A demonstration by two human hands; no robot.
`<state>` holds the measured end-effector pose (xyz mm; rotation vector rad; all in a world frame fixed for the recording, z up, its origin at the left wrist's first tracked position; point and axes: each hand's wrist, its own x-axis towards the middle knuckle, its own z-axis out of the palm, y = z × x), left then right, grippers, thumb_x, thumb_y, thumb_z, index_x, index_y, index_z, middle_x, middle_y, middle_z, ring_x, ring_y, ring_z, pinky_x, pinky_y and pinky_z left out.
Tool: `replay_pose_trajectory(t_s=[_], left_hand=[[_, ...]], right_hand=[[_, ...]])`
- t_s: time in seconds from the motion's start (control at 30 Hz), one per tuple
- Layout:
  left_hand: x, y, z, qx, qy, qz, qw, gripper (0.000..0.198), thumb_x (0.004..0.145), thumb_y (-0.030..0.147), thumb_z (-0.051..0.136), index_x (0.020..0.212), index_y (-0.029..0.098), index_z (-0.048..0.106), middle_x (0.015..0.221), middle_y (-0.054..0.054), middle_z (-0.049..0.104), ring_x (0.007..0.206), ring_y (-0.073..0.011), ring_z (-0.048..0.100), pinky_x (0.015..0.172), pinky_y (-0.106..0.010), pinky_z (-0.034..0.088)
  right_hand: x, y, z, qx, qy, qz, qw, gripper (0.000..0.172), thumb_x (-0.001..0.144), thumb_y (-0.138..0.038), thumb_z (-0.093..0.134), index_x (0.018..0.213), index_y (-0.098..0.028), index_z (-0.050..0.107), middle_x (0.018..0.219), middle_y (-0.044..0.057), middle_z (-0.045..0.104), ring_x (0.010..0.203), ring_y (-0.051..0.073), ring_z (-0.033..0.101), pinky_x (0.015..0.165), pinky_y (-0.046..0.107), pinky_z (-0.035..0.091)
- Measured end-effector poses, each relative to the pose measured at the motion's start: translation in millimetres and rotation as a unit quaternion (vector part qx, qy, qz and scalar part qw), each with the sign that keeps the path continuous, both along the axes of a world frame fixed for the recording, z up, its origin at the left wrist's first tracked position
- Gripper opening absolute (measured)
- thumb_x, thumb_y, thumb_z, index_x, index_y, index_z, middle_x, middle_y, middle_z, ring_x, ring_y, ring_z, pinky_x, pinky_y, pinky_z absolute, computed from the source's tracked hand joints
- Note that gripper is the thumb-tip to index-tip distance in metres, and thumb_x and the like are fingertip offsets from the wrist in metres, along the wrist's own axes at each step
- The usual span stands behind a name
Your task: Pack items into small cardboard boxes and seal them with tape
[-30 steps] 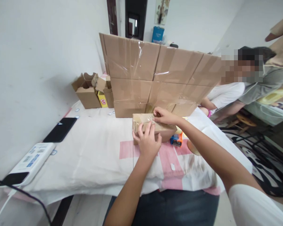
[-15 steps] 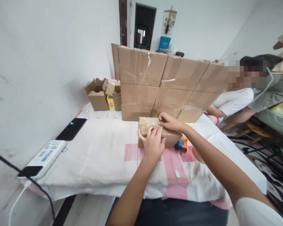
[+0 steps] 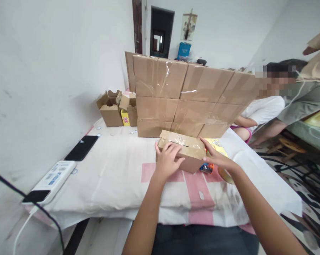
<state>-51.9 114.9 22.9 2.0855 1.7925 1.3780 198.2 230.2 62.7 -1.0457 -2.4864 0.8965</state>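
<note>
A small taped cardboard box [image 3: 187, 148] is tilted up off the white and pink cloth on the table [image 3: 114, 177]. My left hand [image 3: 167, 160] grips its near left edge, fingers curled over the top. My right hand [image 3: 215, 156] holds its right end, fingers against the side. Clear tape wrinkles along the box's top seam. An orange and blue tape dispenser [image 3: 206, 168] lies just under the box's right end, partly hidden by my right hand.
A wall of stacked taped cartons [image 3: 186, 99] stands behind the box. Open small boxes [image 3: 112, 109] sit at the back left. A black phone [image 3: 81, 148] and a white device [image 3: 52, 180] lie along the left edge. Another person [image 3: 266, 109] sits at the right.
My right hand left the box's top seam and went to its right end. The box has turned and tipped up off the cloth. My left hand stayed on the near edge.
</note>
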Motion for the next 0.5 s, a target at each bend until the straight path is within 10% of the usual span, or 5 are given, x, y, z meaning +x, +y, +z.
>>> replay_pose_trajectory(t_s=[0.1,0.27,0.5], left_hand=[[-21,-1,-2.6,0.019,0.029,-0.047,0.998,0.039,0.084,0.035,0.076,0.12,0.031,0.062,0.123,-0.002,0.072,0.125,-0.0269,0.056,0.124,-0.063,-0.006],[-34,2,-11.8,0.111,0.052,-0.029,0.992,0.052,0.078,0.043,0.081,0.123,0.028,0.06,0.12,-0.006,0.066,0.126,-0.0295,0.052,0.123,-0.062,0.014],[-25,6,-21.6,0.306,-0.029,0.082,0.948,0.06,0.076,0.037,0.081,0.127,0.022,0.054,0.126,-0.013,0.054,0.126,-0.0316,0.051,0.108,-0.055,0.044]], right_hand=[[1,-37,-22.6,0.06,0.035,0.001,0.998,0.116,0.076,-0.062,0.074,0.161,-0.031,0.002,0.165,0.014,0.017,0.152,0.038,0.024,0.12,0.056,0.031],[-20,-73,-38.2,0.135,0.141,-0.073,0.978,0.096,0.074,-0.043,0.08,0.153,-0.028,0.027,0.147,0.016,0.039,0.139,0.037,0.042,0.109,0.054,0.046],[41,-112,-2.9,0.256,0.198,-0.202,0.924,0.087,0.076,-0.05,0.075,0.149,-0.029,0.033,0.143,0.016,0.046,0.136,0.039,0.046,0.11,0.059,0.043]])
